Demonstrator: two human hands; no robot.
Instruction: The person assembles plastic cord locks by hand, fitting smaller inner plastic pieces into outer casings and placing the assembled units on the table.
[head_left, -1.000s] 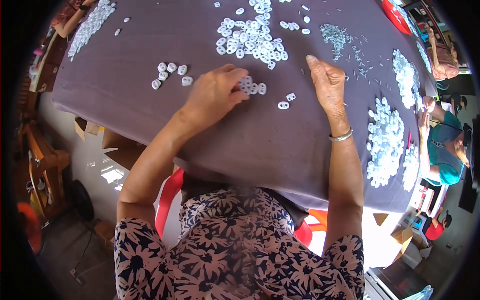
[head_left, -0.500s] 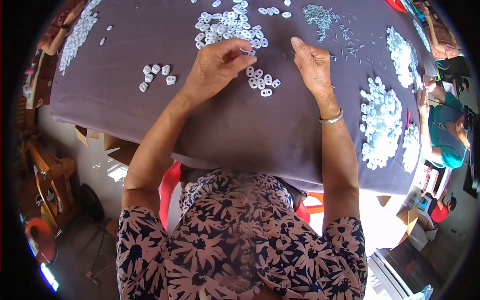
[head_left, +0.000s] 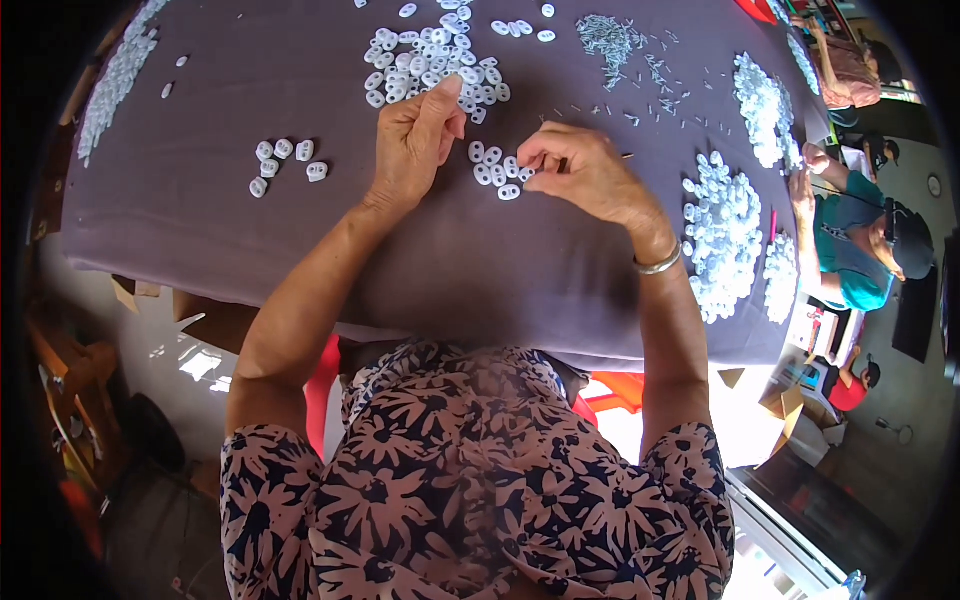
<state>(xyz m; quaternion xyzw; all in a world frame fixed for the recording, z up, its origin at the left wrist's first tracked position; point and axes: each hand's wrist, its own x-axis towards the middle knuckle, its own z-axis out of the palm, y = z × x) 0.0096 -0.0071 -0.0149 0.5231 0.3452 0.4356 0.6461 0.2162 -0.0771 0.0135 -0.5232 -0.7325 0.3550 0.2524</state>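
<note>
My right hand (head_left: 590,175) is at a small group of white oval two-holed pieces (head_left: 483,174), thumb and forefinger closed about a white oval piece (head_left: 527,175) at the group's right end. A thin pointed thing (head_left: 627,156) shows just beyond the back of this hand; its kind is unclear. My left hand (head_left: 415,145) is curled closed, thumb pressed on the fingers, at the near edge of a larger pile of white oval pieces (head_left: 425,62). Whatever it holds is hidden.
Several thicker white pieces (head_left: 284,149) lie apart at left on the dark tablecloth (head_left: 200,220). Small metal screws (head_left: 610,40) are scattered at the far right. Heaps of whitish parts (head_left: 728,240) line the right side, where another person's hands (head_left: 805,185) work; another heap (head_left: 120,80) lies far left.
My right hand has come left and down to the small group and closed at a piece. My left hand has turned and curled; the white piece seen at its fingertips is now hidden. The view has shifted slightly.
</note>
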